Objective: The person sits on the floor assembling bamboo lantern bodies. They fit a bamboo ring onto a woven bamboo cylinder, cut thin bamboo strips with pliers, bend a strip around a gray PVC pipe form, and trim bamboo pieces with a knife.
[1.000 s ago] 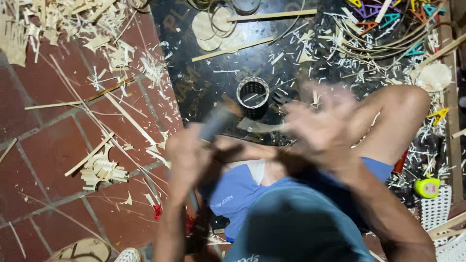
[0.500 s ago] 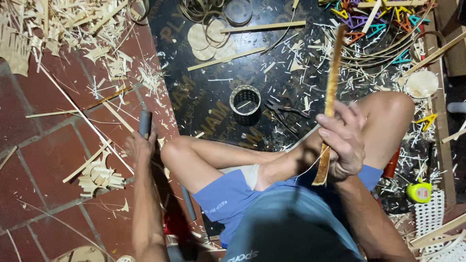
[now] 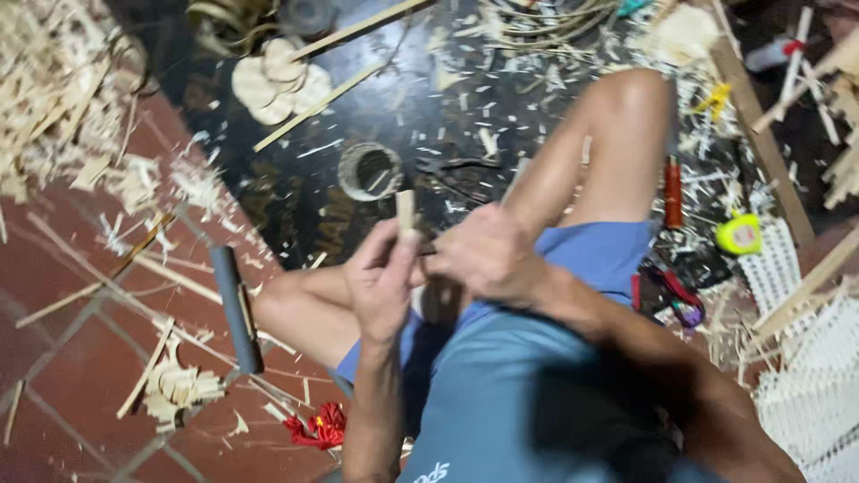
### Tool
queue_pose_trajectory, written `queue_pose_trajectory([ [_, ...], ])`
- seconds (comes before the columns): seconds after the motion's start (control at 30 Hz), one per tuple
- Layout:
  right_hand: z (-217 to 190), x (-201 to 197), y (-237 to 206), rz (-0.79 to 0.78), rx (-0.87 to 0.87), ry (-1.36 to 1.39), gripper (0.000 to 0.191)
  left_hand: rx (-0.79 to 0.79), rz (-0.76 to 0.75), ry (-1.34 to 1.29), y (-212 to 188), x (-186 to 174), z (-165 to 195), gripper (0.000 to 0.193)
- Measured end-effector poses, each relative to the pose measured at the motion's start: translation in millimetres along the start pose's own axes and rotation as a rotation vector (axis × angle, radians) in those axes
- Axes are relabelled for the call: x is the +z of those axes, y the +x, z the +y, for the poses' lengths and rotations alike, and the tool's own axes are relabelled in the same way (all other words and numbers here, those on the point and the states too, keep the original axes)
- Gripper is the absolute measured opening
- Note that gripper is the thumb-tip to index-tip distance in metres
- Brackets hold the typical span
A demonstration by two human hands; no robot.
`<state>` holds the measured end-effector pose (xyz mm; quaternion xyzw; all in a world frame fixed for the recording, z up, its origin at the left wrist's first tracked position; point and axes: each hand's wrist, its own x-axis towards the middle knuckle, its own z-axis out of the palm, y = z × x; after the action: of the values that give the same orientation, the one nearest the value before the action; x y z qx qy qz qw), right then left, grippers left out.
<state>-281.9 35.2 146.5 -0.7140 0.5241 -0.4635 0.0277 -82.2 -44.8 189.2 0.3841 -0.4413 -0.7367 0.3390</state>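
Hands meet at centre over lap: left hand [image 3: 383, 288] w/ closed grip on short bamboo strip [image 3: 405, 212], upright, tip at 12 o'clock; right hand [image 3: 488, 255] closed beside it, touching. Round ring container [image 3: 369, 170] on black mat at 12, contents unclear. Vs 0.5 s ago: hands were apart, right held long strip; blue-grey tool [image 3: 236, 309] now on floor at 9.

Pale strip [image 3: 405, 211] — blue shorts [image 3: 599, 255], red tiles [image 3: 72, 358]

Two hands, left grip [image 3: 383, 284] and right grip [image 3: 488, 255], share one bamboo strip [image 3: 405, 211]. Beyond them lies one tape roll [image 3: 369, 171]; left, one knife [image 3: 236, 309]; right, one tape measure [image 3: 739, 235]. Shavings are too many to count.
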Motion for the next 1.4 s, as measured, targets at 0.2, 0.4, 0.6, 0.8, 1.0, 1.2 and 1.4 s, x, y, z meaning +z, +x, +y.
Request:
queue_pose_trajectory([
  [0.2, 168.3, -139.2, -156.7, 0.135, 0.852, -0.607, 0.015, 0.105, -0.041, 0.094, 0.3, 13.2, 0.1, 0.035],
  [0.4, 263.8, -116.5, -217.3, -0.117, 0.872, -0.518, 0.044, 0.480, -0.150, 0.616, 13.0, 26.2, 31.8, 0.025],
  [0.6, 226.2, -134.7, -145.2, 0.167, 1.094, 0.057, 0.039, 0.589, -0.235, 0.701, 17.9, 23.2, 70.1, 0.023],
  [0.8, 82.6, -153.8, -44.4, 0.110, 0.988, 0.656, 0.022, 0.544, -0.399, 0.569, 21.7, 12.8, 69.5, 0.022],
  [1.0, -11.6, -78.6, 36.6, -0.063, 0.978, 1.028, 0.062, 0.078, -0.319, 0.043, 9.6, 23.9, 42.8, 0.012],
  [1.2, -42.0, -25.3, 92.3, -0.277, 0.972, 1.527, 0.072, 0.103, -0.066, -0.280, 9.5, 1.6, 13.0, 0.012],
  [1.4, -46.9, 2.5, 97.0, -0.301, 1.253, 1.793, 0.056, 0.248, 0.097, -0.238, 9.8, -9.7, 7.7, 0.007],
])
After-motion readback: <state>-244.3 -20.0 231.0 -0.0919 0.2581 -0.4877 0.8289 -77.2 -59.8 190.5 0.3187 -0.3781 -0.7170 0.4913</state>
